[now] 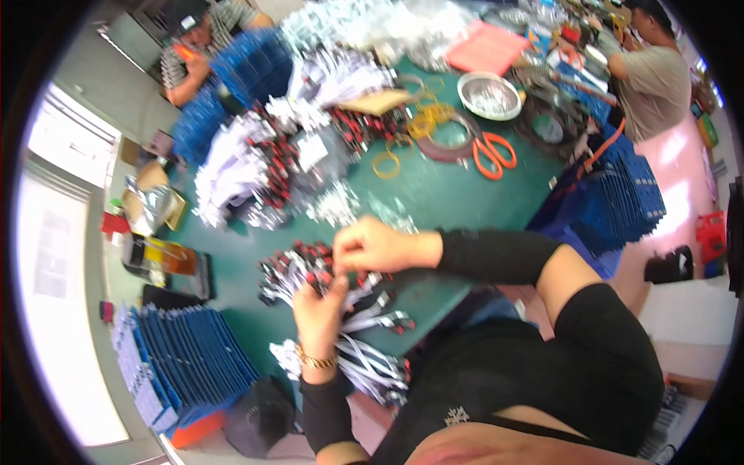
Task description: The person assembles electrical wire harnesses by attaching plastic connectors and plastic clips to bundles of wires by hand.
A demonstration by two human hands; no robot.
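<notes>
My left hand [316, 311], with a gold bracelet at its wrist, is over a pile of white cables with red and black connectors [288, 266]. Its thumb and fingers are bent together at the connector ends. Reaching in from the right, my right hand [377, 246] has its fingers pinched just above the left fingertips. Something small and red shows near the fingertips, but I cannot make out what either hand grips. A second bundle of white cables [370, 364] lies by my left wrist at the table's near edge. Small white pieces [335, 203] lie beyond my right hand.
Orange-handled scissors [494, 155], brown tape rolls [449, 147] and a metal bowl [489, 96] sit on the green table [434, 198]. More cable bundles [232, 167] lie at the far left. Blue panels [194, 356] stand stacked at the near left, others [620, 194] at right. Two people work across the table.
</notes>
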